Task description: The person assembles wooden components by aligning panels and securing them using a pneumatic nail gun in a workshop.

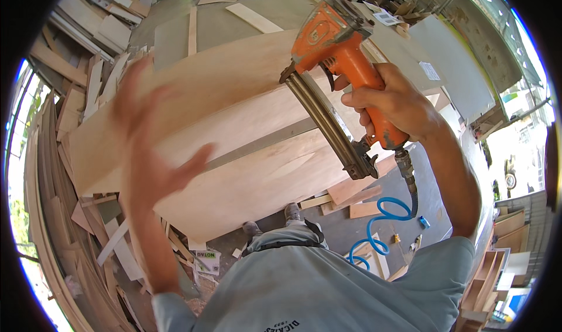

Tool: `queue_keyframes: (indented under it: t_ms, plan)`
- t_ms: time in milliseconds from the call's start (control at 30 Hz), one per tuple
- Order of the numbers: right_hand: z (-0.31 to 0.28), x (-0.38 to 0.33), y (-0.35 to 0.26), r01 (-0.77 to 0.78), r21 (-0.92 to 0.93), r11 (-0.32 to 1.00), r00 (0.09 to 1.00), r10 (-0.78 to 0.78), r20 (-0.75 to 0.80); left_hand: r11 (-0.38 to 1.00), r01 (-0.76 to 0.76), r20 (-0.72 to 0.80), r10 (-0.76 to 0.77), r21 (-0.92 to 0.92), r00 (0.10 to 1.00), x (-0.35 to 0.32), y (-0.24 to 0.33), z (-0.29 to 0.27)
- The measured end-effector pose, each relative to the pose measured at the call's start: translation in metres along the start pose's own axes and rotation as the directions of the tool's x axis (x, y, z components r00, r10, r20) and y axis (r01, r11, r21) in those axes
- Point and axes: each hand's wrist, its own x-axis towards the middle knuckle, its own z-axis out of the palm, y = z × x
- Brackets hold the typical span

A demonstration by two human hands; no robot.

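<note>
My right hand (pixel 404 101) is wrapped round the handle of an orange pneumatic nail gun (pixel 322 33), held up above the boards. The gun's long dark magazine slants down to the right, and a blue coiled air hose (pixel 374 238) hangs from the fitting at its handle's base. On the left, my left hand (pixel 152 150) is raised with thumb and fingers apart, smeared by motion and holding nothing. Beneath both hands lie large pale plywood panels (pixel 252 188), with a darker strip (pixel 263 141) showing between two of them.
Scrap wood and long boards (pixel 50 174) are piled along the left. Offcuts (pixel 351 197) lie on the grey floor near my shoes (pixel 293 212). Two narrow wood strips (pixel 254 17) rest at the far side. A pale sheet (pixel 448 62) stands at the far right.
</note>
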Motion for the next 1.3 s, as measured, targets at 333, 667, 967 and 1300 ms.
queue_keyframes:
  t_ms: [333, 667, 967, 1300]
  plan:
    - [0.004, 0.002, -0.003, 0.035, 0.026, 0.999, 0.999, -0.035, -0.004, 0.984, 0.175, 0.581, -0.118, -0.043, 0.806, 0.081, -0.027, 0.081]
    - [0.009, -0.005, -0.015, -0.033, 0.030, 0.999, 0.999, 0.034, -0.036, 0.992, 0.087, 0.441, -0.040, -0.088, 0.897, 0.071, -0.034, 0.087]
    - [0.016, -0.013, -0.021, -0.041, 0.083, 0.996, 0.999, 0.041, -0.005, 0.993, 0.059, 0.379, -0.015, -0.105, 0.925, 0.068, -0.027, 0.086]
    - [0.027, -0.011, -0.032, -0.084, 0.024, 0.996, 0.993, 0.082, 0.082, 0.995, 0.053, 0.420, -0.015, -0.079, 0.907, 0.067, -0.018, 0.084]
